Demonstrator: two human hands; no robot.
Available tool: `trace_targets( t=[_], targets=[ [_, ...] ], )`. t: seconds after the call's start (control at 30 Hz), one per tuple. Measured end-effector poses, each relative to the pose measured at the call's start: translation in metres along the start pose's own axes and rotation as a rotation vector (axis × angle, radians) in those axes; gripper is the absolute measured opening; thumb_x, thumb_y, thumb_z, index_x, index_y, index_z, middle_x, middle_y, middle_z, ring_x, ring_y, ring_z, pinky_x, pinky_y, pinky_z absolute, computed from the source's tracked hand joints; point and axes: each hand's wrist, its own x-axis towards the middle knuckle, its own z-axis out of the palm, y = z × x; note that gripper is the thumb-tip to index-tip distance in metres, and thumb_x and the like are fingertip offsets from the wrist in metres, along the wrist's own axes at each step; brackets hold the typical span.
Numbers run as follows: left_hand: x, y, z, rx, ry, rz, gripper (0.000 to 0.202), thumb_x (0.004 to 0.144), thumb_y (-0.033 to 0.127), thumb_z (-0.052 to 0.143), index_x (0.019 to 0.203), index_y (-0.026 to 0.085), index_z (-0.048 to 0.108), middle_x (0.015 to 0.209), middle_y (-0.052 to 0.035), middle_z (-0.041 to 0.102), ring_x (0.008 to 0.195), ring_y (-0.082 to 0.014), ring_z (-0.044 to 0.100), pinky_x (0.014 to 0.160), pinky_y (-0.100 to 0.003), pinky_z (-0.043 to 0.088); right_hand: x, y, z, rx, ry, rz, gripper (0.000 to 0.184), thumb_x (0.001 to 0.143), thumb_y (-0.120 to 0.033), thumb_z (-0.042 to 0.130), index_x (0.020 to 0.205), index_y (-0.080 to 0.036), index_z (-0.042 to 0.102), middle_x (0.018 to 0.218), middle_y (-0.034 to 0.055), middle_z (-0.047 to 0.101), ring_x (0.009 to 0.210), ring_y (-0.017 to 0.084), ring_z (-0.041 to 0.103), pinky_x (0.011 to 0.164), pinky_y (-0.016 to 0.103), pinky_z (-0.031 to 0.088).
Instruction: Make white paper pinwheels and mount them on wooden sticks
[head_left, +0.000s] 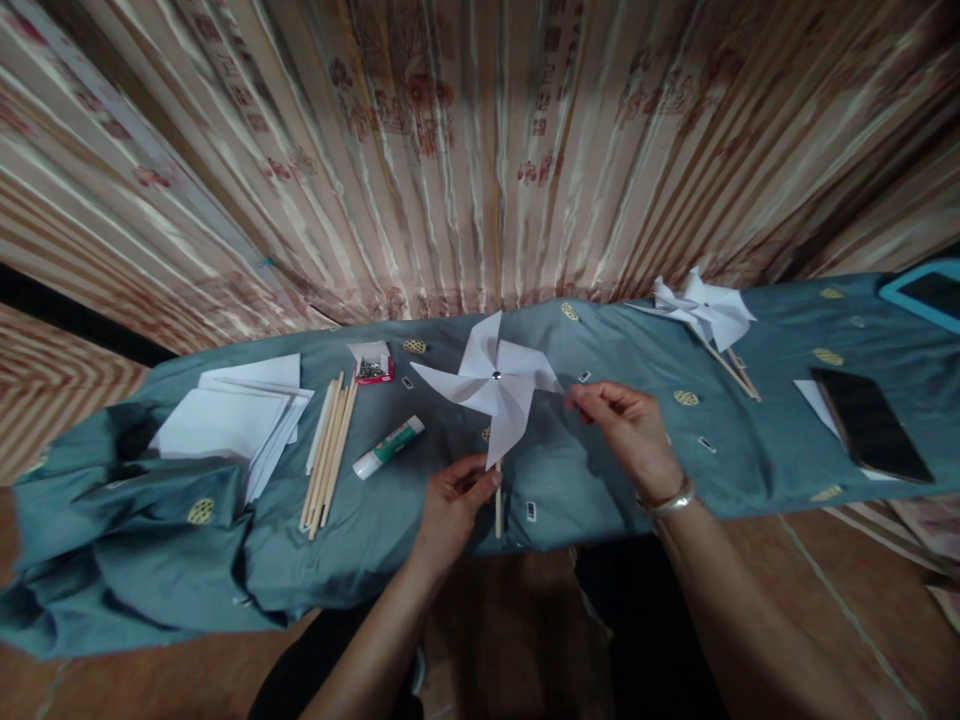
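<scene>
A white paper pinwheel [514, 385] with a silver pin at its centre faces up in the middle of the head view. My left hand [457, 505] is closed around its wooden stick [499, 510], just below the lowest blade. At the tip of the right-hand blade, my right hand [626, 430] has its thumb and fingers drawn together; they meet the paper there. Left of the pinwheel lie a glue stick [388, 447] and an open small box of metal pins [373, 366].
Several wooden sticks [328, 455] lie beside stacked white paper sheets [225, 420] at left. More white pinwheels [709, 310] rest at the back right. A dark phone [870, 425] lies on paper, near a blue-framed object [926, 290]. Behind the cloth-covered table [622, 510] hangs a curtain [465, 180].
</scene>
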Motion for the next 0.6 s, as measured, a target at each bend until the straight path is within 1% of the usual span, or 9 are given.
trace_targets(
  t=[0.07,0.1,0.13,0.2,0.3,0.4,0.5,0.6],
  targets=[
    [-0.002,0.0,0.0,0.01,-0.028,-0.017,0.035,0.052,0.039,0.086,0.077,0.016,0.078,0.062,-0.0006,0.064,0.058,-0.0105,0.049,0.058,-0.023,0.039,0.007,0.004,-0.006,-0.008,0.129,-0.035,0.027,0.069,-0.047,0.076,0.074,-0.021,0.072,0.075,0.0021,0.07,0.069,0.015,0.06,0.066,0.028,0.047],
    [-0.003,0.0,0.0,0.012,-0.045,-0.024,0.035,0.051,0.039,0.086,0.077,0.016,0.078,0.062,-0.0005,0.064,0.059,-0.0105,0.049,0.059,-0.023,0.039,0.01,0.006,-0.007,-0.001,0.153,-0.039,0.028,0.068,-0.047,0.077,0.079,-0.021,0.073,0.08,0.0022,0.072,0.074,0.016,0.062,0.07,0.029,0.048],
    [-0.003,0.0,0.0,0.014,-0.063,-0.029,0.036,0.051,0.04,0.087,0.077,0.016,0.078,0.062,-0.0005,0.064,0.059,-0.0104,0.049,0.06,-0.023,0.039,0.012,0.007,-0.007,0.017,0.146,-0.029,0.03,0.068,-0.048,0.077,0.083,-0.022,0.074,0.083,0.0021,0.072,0.078,0.017,0.063,0.073,0.03,0.049],
    [-0.004,0.0,-0.001,0.011,-0.093,-0.037,0.036,0.051,0.041,0.087,0.076,0.016,0.079,0.062,-0.0006,0.064,0.06,-0.0104,0.049,0.061,-0.023,0.039,0.014,0.009,-0.006,0.079,0.07,0.023,0.034,0.069,-0.052,0.075,0.087,-0.023,0.074,0.083,0.0012,0.072,0.079,0.017,0.064,0.075,0.03,0.05],
    [-0.005,0.0,-0.001,0.012,-0.116,-0.05,0.036,0.051,0.042,0.087,0.075,0.017,0.079,0.062,-0.0004,0.063,0.06,-0.0101,0.048,0.061,-0.023,0.038,0.014,0.01,-0.001,0.179,-0.013,0.114,0.035,0.066,-0.057,0.076,0.079,-0.024,0.074,0.073,-0.0006,0.07,0.07,0.015,0.062,0.068,0.029,0.051],
    [-0.005,0.0,-0.001,0.017,-0.111,-0.051,0.036,0.05,0.042,0.087,0.075,0.017,0.079,0.061,-0.0001,0.062,0.059,-0.0098,0.046,0.06,-0.022,0.037,0.011,0.01,0.002,0.218,-0.011,0.151,0.031,0.06,-0.052,0.081,0.07,-0.024,0.073,0.071,-0.0011,0.069,0.065,0.014,0.06,0.063,0.027,0.051],
    [-0.004,-0.001,-0.002,0.022,-0.102,-0.034,0.038,0.051,0.045,0.087,0.075,0.016,0.078,0.061,-0.0006,0.062,0.059,-0.0106,0.047,0.06,-0.023,0.037,0.009,0.01,0.004,0.228,-0.009,0.159,0.028,0.059,-0.049,0.083,0.069,-0.024,0.074,0.073,-0.0006,0.07,0.066,0.014,0.06,0.063,0.027,0.052],
    [-0.002,-0.004,-0.003,0.022,-0.089,-0.017,0.037,0.051,0.043,0.087,0.075,0.016,0.078,0.062,-0.0005,0.063,0.061,-0.0115,0.049,0.063,-0.024,0.039,0.007,0.01,0.006,0.241,-0.006,0.181,0.03,0.057,-0.049,0.084,0.068,-0.023,0.074,0.067,-0.0015,0.069,0.062,0.012,0.058,0.059,0.025,0.049]
  ],
)
